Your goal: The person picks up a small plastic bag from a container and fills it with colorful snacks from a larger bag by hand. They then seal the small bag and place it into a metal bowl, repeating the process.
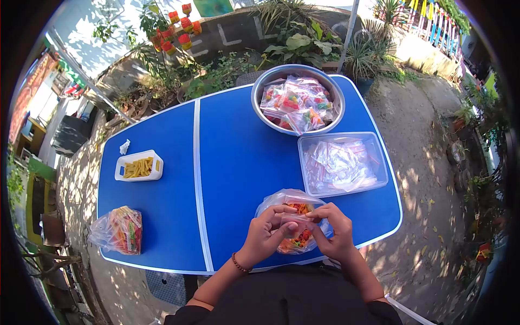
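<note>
My left hand (270, 230) and my right hand (331, 230) meet at the table's near edge, both pinching a small clear zip bag (295, 222) between thumb and fingers. Right beneath them sits a large clear plastic bag (271, 200), open at the top, with colourful small pieces (295, 246) inside, orange, red and green. What the small bag holds, if anything, is hard to make out. A clear plastic tub (383, 187) of small zip bags (338, 165) stands just beyond my right hand. Behind it is a metal bowl (260, 116) heaped with filled small bags (298, 100).
On the left of the blue folding table (168, 206) are a white container (157, 174) of yellow sticks (138, 168), a crumpled white tissue (124, 147) and a plastic bag of colourful strips (122, 230). Plants (303, 46) grow behind the table. A white pole (349, 35) rises near the bowl.
</note>
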